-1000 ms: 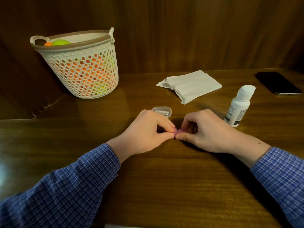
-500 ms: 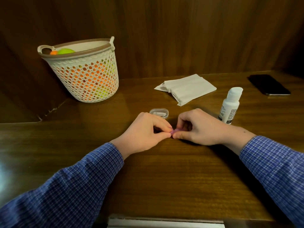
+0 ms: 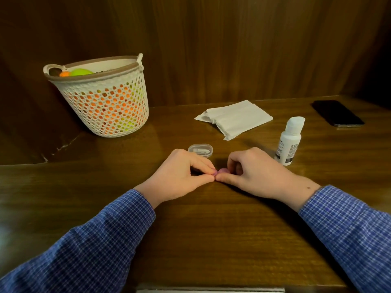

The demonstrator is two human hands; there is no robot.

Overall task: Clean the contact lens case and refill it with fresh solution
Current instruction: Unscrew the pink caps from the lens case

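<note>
I see both hands meeting at mid-desk. Left hand and right hand each pinch an end of the small pink-purple plastic lens case, which sits low on the dark wooden desk, mostly hidden between the fingertips. White plastic solution bottle stands upright just right of the right hand. Clear oval plastic lid lies just behind the left hand.

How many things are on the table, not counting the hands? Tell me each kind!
Basket: 1
Tissue stack: 1
White bottle: 1
Phone: 1
Clear little box: 1
Purple lens case, pinched by the left hand and right hand: 1
Total: 6
</note>
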